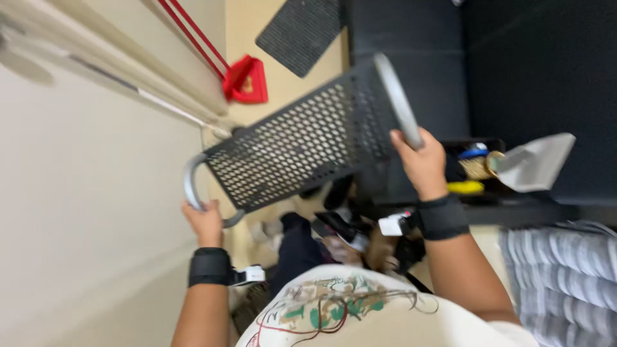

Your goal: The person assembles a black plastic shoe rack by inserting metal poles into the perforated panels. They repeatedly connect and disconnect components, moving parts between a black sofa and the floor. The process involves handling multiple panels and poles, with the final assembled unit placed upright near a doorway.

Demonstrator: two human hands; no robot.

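Black perforated metal bin [302, 144] with grey rims lies tilted at frame centre, between our hands: left hand [204, 222] curls round its lower-left rim, right hand [421, 160] clasps the upper-right rim. We are mid-lift; both grips need firmness.

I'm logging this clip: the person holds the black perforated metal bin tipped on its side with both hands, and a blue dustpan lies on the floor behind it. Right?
Not quite. The head view shows the dustpan is red, not blue. The rest holds: left hand and right hand grip the rims of the tipped black perforated bin.
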